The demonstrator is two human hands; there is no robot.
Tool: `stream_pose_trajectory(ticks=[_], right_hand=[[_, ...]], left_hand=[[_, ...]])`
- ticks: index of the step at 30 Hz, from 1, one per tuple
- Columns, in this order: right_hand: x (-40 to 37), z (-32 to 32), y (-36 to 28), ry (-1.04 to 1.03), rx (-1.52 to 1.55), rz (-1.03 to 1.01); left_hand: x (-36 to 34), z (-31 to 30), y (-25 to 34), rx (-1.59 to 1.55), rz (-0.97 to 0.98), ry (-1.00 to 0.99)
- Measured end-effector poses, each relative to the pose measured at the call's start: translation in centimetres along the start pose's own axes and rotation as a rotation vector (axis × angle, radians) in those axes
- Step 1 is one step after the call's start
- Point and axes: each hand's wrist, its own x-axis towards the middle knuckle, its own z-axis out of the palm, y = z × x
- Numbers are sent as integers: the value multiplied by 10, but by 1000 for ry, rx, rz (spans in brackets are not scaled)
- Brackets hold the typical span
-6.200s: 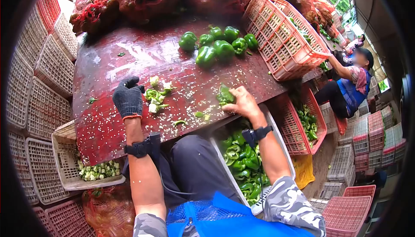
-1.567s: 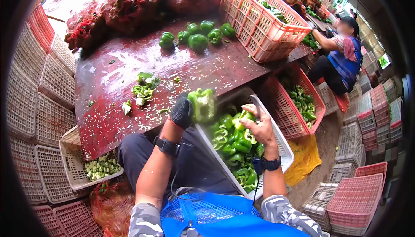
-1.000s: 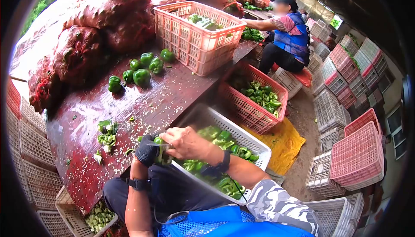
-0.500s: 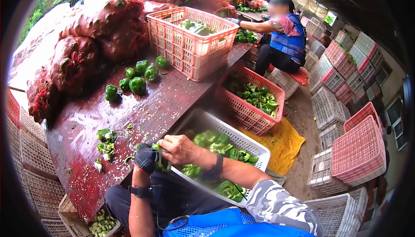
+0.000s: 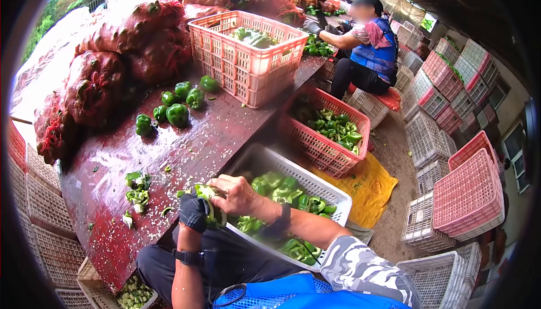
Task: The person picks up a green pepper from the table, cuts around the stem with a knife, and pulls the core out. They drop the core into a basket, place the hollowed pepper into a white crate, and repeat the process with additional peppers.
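A green bell pepper (image 5: 204, 190), opened with pale inner flesh showing, sits between my two hands above the table's edge. My left hand (image 5: 194, 213), in a dark knit glove, is wrapped round its lower side. Bare and curled, my right hand (image 5: 235, 194) presses its fingers on the pepper's right side; its fingertips are partly hidden. Below my right forearm stands a white crate (image 5: 338, 199) holding opened green peppers (image 5: 290, 189). Pepper cores and scraps (image 5: 137, 191) lie on the red table (image 5: 186, 151) to the left, among scattered seeds.
Several whole peppers (image 5: 177, 115) lie farther up the table, near red mesh sacks (image 5: 96, 89) and a pink crate (image 5: 248, 72). Another red crate (image 5: 329, 154) of peppers stands beyond the white one. A co-worker (image 5: 372, 55) sits behind it. Stacked crates (image 5: 468, 196) line the right.
The pepper has turned in my hands, and its pale inside now shows more. My left hand has shifted slightly. The co-worker's gloved hand has drawn back toward the body.
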Motion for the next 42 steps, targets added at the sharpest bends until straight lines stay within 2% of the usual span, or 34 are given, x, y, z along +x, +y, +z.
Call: stream_pose_trajectory(ticks=[1,5,7,8,10,15,17,18,20,21,22,23,24,25,26,28,30,31,32,33,34,35,36,37,38,40,41,42], right_hand=[[1,0,0,50,20,9],[1,1,6,40,6,17],[1,4,7,162,-34,-14],[2,3,8,161,-35,-15],[3,2,10,164,-18,121],[-1,8,18,237,-68,52],[-1,8,19,299,-79,32],[-1,8,25,299,-81,30],[6,4,38,484,-170,93],[6,-6,41,401,-122,176],[5,-12,42,327,-62,185],[5,-14,45,311,-75,190],[4,-17,47,296,-91,195],[2,-21,47,339,-83,217],[1,-24,45,382,-70,241],[-4,-33,46,388,-76,303],[-6,-41,36,357,12,322],[-9,-39,36,265,25,456],[-10,-33,36,204,118,504],[-5,-33,21,130,82,481],[-4,-28,19,70,53,399],[0,-22,18,-27,24,354],[0,-14,21,-82,-4,280],[4,-8,18,-92,45,280],[7,-4,15,-95,84,287],[12,3,15,-76,137,249],[13,4,14,-110,151,283],[15,9,17,-108,96,210]], left_hand=[[-1,1,2,-21,-41,-3],[4,4,9,-52,-153,-4],[11,7,10,-157,-253,23],[16,5,13,-157,-253,24],[22,2,21,-46,-252,97],[29,11,14,-170,-275,114],[34,7,19,24,-273,-35],[35,8,22,24,-272,-33],[34,8,27,-28,-274,-8],[39,8,29,-75,-325,-43],[37,5,29,-142,-272,-101],[38,35,22,-572,-402,48],[49,39,25,-1005,-520,205],[54,40,28,-1178,-689,168],[70,14,41,-1346,-861,124],[78,3,43,-1136,-685,59],[77,39,29,-1384,-592,163],[69,60,21,-1308,-507,238],[89,-25,49,-1215,-683,3],[84,-12,43,-1210,-596,60],[82,-18,44,-1261,-626,6],[83,-27,45,-823,-465,79],[73,15,35,-492,-364,6],[70,-5,32,-252,-129,80],[69,-4,35,-802,-474,87],[70,-54,39,-631,-548,24],[58,-33,26,-256,-324,31],[52,-24,19,-252,-341,28]])
